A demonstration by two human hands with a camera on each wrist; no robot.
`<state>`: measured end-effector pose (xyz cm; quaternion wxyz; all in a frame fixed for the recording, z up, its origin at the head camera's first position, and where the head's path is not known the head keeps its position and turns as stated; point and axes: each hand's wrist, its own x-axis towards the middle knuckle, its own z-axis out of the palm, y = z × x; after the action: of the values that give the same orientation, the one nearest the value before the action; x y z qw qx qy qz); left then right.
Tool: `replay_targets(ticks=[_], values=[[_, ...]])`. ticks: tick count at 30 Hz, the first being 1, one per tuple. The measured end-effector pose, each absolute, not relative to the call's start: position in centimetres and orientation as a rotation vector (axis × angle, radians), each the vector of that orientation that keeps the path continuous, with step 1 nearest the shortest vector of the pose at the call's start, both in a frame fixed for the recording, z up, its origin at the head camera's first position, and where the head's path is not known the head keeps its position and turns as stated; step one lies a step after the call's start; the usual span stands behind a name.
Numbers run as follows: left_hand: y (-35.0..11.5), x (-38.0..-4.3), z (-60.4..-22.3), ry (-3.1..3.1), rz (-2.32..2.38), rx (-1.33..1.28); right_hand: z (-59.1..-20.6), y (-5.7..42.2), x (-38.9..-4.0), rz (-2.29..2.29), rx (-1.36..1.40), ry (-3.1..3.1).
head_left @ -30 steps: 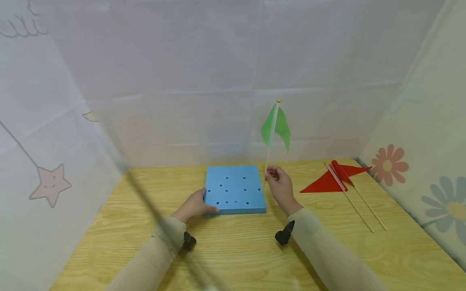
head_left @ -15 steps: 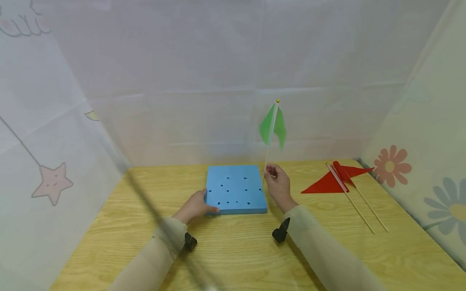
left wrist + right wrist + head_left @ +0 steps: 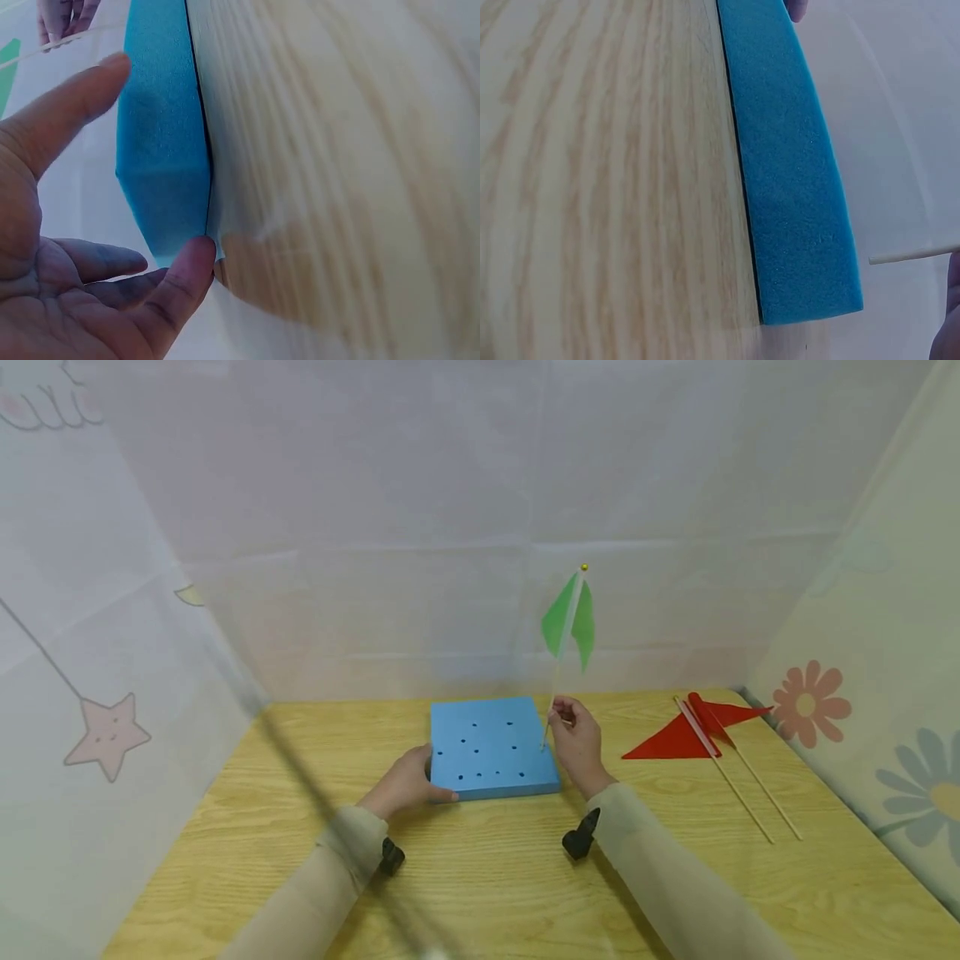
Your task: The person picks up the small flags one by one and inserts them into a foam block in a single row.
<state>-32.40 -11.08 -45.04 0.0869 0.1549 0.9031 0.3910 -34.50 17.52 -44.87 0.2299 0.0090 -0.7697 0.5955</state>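
Note:
A blue foam block point(image 3: 491, 764) with several small holes in its top lies on the table. My left hand point(image 3: 408, 783) rests at its front-left corner, thumb along the front face and fingers by the left side. In the left wrist view, a fingertip point(image 3: 196, 251) touches the lower corner. With thumb and fingers, my right hand point(image 3: 577, 739) pinches the thin stick of a green pennant flag point(image 3: 567, 618), tilted a little to the right. The stick's lower end point(image 3: 877, 260) shows just above the block's top near the right edge, apart from it.
Two red pennant flags point(image 3: 675, 737) lie partly overlapped on the wooden table point(image 3: 480, 877), to the right. White cloth point(image 3: 420, 610) hangs behind, with printed cloth at both sides. A blurred thin dark line crosses the head view at the left.
The block has shifted slightly right and turned a little. The green flag's top has swung right since half a second ago, its lower end staying by the block's right edge.

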Motion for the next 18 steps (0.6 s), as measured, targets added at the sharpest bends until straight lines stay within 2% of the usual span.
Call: replay_targets(ticks=[18], values=[[-10.71,-32.66,-44.71,2.649,1.057,0.411,-45.23,18.34,-34.60,1.650,0.027,-2.123]])
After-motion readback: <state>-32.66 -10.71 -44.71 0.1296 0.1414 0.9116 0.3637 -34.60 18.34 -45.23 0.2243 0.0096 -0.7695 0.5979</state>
